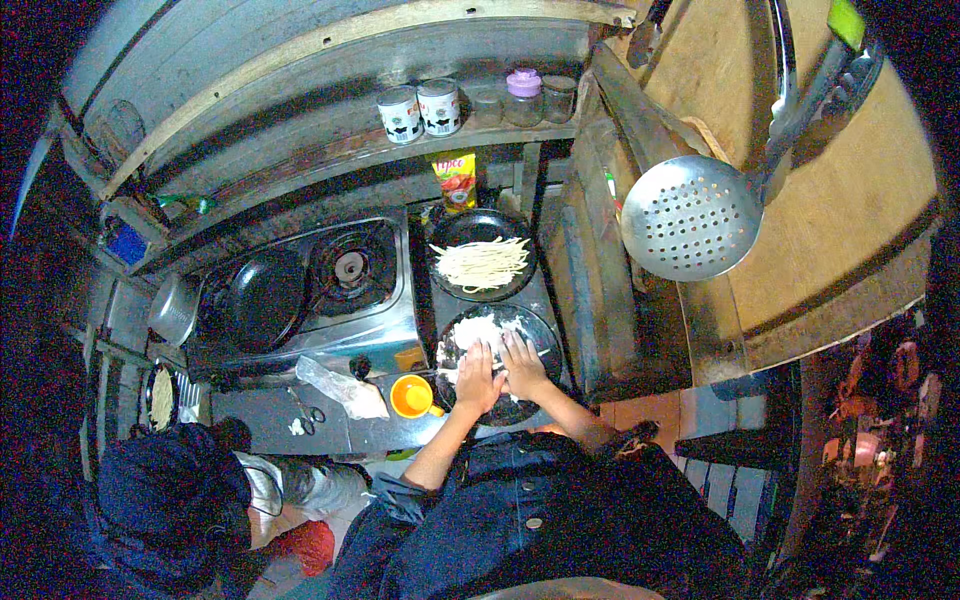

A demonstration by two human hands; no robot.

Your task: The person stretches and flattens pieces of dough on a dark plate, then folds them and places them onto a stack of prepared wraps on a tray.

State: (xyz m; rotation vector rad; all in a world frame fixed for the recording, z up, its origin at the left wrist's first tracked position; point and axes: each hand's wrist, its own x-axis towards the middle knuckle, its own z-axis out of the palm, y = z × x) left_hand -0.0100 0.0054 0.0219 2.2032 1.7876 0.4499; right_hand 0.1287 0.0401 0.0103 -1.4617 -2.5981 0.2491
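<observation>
My left hand (478, 381) and my right hand (523, 369) lie side by side, palms down and fingers stretched forward, over a black round tray (553, 351). Beyond my fingertips a heap of white flour (477, 330) covers part of the tray, with smears and small bits around it. Whatever is beneath my palms is hidden. Farther back, a second black round plate (480, 223) carries a loose pile of pale dough strips (482, 264). Left of my left wrist is an orange mug (412, 396), its handle towards me.
A gas stove (375, 315) with a black pan (266, 300) stands left. Scissors (309, 414) and a plastic bag (341, 386) with white contents lie on the counter. A perforated skimmer (691, 217) hangs close at upper right. Another person (172, 510) is at lower left.
</observation>
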